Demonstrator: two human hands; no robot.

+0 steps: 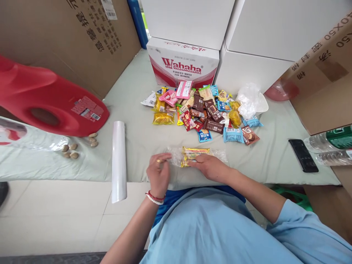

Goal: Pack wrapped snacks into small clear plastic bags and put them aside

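Close to the table's front edge lie yellow snack packets (195, 151) with clear plastic film (176, 156) around them, its loose ends spreading to both sides. My right hand (211, 167) grips the packets from the right, its fingers over their near side. At the film's left end is my left hand (158, 174), with a ring on one finger. Its thumb stands apart from the bent fingers, and the fingertips are at or just touching the film. A pile of mixed wrapped snacks (202, 110) lies just beyond both hands.
A white roll (119, 161) overhangs the front edge at left. Farther left are a red jug (63, 99), a clear bottle (41, 137) and several brown nuts (73, 146). A Wahaha carton (184, 62) stands behind the pile. A white bowl (262, 104) and black phone (303, 155) are right.
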